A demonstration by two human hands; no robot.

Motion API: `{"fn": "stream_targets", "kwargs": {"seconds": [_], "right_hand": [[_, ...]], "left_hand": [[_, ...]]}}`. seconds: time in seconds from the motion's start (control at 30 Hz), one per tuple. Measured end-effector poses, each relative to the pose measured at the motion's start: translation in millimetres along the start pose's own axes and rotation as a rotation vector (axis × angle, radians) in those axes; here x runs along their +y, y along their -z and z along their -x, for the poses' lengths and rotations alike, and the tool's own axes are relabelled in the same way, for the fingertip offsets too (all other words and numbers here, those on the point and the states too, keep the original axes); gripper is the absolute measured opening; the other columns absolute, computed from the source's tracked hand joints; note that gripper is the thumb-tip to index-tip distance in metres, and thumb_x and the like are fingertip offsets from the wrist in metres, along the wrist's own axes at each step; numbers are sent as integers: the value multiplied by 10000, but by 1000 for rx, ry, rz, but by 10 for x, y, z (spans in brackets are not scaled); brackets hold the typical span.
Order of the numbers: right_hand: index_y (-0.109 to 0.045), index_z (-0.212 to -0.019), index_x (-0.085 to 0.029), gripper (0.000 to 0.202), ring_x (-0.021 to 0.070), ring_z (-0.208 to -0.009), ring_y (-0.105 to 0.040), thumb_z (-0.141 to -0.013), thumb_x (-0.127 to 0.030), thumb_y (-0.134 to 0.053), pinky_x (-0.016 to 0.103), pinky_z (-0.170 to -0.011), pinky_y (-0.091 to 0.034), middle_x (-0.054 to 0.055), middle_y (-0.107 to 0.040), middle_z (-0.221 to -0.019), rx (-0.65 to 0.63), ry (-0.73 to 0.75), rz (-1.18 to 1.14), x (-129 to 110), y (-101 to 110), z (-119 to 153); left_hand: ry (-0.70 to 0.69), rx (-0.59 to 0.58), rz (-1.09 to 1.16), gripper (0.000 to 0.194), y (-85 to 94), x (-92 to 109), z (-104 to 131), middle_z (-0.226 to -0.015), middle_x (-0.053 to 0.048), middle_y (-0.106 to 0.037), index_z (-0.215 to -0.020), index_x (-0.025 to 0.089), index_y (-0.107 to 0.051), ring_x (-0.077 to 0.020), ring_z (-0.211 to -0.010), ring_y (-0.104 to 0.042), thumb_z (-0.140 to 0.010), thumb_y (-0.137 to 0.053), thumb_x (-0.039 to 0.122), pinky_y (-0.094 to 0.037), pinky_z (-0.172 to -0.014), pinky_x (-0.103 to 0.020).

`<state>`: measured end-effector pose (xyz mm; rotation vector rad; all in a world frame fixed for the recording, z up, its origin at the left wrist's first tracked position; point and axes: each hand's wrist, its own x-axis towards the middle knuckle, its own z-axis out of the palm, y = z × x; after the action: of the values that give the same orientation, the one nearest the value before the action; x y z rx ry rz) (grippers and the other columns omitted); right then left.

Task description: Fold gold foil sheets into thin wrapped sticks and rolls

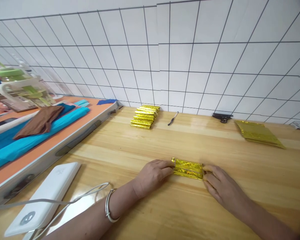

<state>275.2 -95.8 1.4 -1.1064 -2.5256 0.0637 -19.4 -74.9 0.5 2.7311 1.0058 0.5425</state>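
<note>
A gold foil piece (188, 169) with lengthwise folds lies on the wooden table, right of the middle of the view. My left hand (153, 175), with a silver bangle on its wrist, grips its left end between thumb and fingers. At its right end, my right hand (220, 185) pinches the foil with bent fingers. Farther back by the wall, several folded gold foil strips (145, 116) are stacked in an overlapping row. A flat stack of gold sheets (258, 134) lies at the back right.
A pen (173, 118) and a black clip (223, 117) lie near the tiled wall. A white power bank (43, 198) with a cable is at the front left. Beyond it, an orange raised board (62, 141) bears blue and brown paper and a clear pitcher.
</note>
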Motion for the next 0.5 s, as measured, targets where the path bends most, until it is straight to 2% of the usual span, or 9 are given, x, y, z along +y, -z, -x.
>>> {"fn": "stream_targets", "kwargs": {"seconds": [0.1, 0.27, 0.37, 0.5], "right_hand": [[-560, -984, -219, 183, 229, -1057, -516, -841, -149, -471, 427, -940, -432, 82, -580, -1056, -7, 30, -20, 43, -35, 33], [-543, -954, -249, 169, 220, -1044, -527, -824, -155, -491, 417, -916, -432, 49, -612, -1044, 15, -38, -130, 42, -39, 55], [-541, -868, -248, 116, 209, -961, -553, -816, -160, -485, 380, -835, -455, 36, -625, -952, 47, -125, -232, 4, -12, 14], [-543, -795, -237, 87, 179, -715, -554, -829, -229, -464, 302, -621, -451, 21, -591, -759, 61, -348, -324, -15, -9, -65]], "left_hand": [[-19, -8, 26, 200, 13, 13, 0, -1129, -47, -610, -1004, 204, -559, -164, -1055, -545, -912, -384, 180, -411, -904, -314], [15, 49, 93, 173, 15, 93, 25, -984, -38, -656, -989, 205, -550, -158, -1007, -557, -902, -407, 158, -382, -873, -320], [169, 97, 138, 155, -6, 148, 37, -854, -28, -655, -957, 205, -552, -151, -846, -583, -897, -414, 169, -390, -812, -315], [379, 159, 198, 97, -24, 199, 1, -802, -5, -637, -917, 200, -534, -147, -748, -563, -884, -443, 205, -384, -775, -314]]}}
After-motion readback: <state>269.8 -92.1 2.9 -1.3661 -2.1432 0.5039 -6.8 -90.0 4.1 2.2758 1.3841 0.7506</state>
